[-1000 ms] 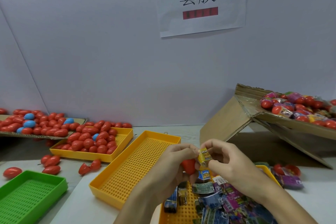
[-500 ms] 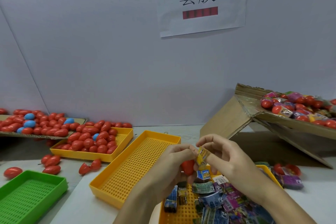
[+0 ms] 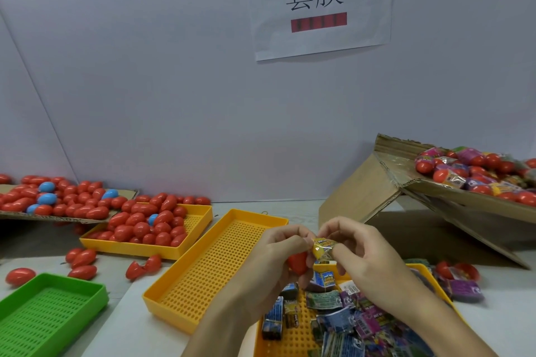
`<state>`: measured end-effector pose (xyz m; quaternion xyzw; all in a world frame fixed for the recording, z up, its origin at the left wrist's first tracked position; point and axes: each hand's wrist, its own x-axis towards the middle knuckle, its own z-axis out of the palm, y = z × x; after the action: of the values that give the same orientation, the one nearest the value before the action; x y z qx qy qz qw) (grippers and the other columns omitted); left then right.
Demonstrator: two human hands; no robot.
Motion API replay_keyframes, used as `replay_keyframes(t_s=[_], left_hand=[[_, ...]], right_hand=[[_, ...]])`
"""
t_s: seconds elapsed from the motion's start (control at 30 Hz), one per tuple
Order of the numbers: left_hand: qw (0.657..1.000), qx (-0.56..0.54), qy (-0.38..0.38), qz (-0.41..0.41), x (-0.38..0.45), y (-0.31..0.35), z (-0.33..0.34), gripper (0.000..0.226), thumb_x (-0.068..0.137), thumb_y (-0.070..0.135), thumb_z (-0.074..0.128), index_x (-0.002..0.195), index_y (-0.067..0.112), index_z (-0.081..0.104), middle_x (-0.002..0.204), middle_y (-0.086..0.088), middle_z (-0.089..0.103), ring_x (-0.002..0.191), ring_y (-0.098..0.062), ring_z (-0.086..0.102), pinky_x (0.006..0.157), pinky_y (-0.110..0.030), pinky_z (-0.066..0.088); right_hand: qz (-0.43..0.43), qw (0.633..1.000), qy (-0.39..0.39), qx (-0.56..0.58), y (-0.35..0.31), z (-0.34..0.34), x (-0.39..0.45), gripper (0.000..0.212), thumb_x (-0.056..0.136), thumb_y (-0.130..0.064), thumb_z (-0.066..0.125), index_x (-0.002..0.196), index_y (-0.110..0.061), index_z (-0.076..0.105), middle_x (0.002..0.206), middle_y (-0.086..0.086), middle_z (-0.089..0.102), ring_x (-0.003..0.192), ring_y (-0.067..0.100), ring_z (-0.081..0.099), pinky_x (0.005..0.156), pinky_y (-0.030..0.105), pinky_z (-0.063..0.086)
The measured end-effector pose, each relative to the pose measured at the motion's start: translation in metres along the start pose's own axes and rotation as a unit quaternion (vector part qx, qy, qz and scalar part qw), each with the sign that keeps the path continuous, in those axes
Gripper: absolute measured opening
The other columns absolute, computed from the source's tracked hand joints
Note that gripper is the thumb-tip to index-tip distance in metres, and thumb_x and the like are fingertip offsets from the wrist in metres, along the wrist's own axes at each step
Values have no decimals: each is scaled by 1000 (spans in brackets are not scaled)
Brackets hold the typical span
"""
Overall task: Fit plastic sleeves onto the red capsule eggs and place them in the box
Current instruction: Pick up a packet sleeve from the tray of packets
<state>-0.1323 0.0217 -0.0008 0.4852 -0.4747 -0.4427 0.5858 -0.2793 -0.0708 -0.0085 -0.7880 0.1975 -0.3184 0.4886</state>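
Red capsule egg (image 3: 297,262) sits low in the left hand (image 3: 278,258), curled round it just above the sleeve tray (image 3: 301,339), well short of the box (image 3: 385,182) to the right. Its long axis I cannot tell — fingers hide most of it. Since a second ago the yellow sleeve (image 3: 322,249), pinched by both hands — right hand (image 3: 359,261) gripping its far side — has tilted and puffed open, likely ready for fitting.

Red egg (image 3: 297,262) beside crumpled yellow sleeve (image 3: 322,249).

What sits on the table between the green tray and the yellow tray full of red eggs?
Loose red eggs lie on the table between the green tray and the full yellow tray, head view.
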Motion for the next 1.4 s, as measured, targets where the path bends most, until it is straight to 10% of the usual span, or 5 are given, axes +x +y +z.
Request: replay_keyframes(t_s=[0.4,0.7,0.93,1.17,1.4], left_hand=[[999,27,-27,-8,0,-2,1,10,82,16,57,77,10,62,66,-5,54,53,-16,48,50,-23,41],[988,148,-3,-30,0,-5,0,14,85,21,55,75,14,63,64,-3,56,53,-17,47,56,-29,41],[987,159,-3,-31,1,-6,-1,16,87,27,59,78,17,66,65,-1,58,53,-15,48,57,-26,43],[983,172,58,-23,2,-14,-5,40,72,52,80,106,36,64,68,9,61,56,-10,57,63,-20,50],[974,202,100,34,5,-16,0,11,85,38,75,93,42,69,67,14,60,60,-3,58,66,-21,53]], right_hand=[[52,986,-133,86,2,-8,-2,24,82,-37,61,96,-20,70,93,3,69,81,8,58,71,25,45],[132,981,-105,97,10,-9,4,82,60,-92,54,78,-13,71,90,5,69,89,15,63,91,38,41],[115,986,-108,53,7,-10,2,55,76,-63,62,84,-11,77,75,-5,65,79,7,58,84,37,41],[129,979,58,149,12,-6,6,40,79,-44,64,81,-6,76,79,10,61,83,22,55,78,39,41],[135,961,26,239,9,-2,5,42,70,-45,70,86,-6,77,72,5,48,72,14,46,70,31,39]])
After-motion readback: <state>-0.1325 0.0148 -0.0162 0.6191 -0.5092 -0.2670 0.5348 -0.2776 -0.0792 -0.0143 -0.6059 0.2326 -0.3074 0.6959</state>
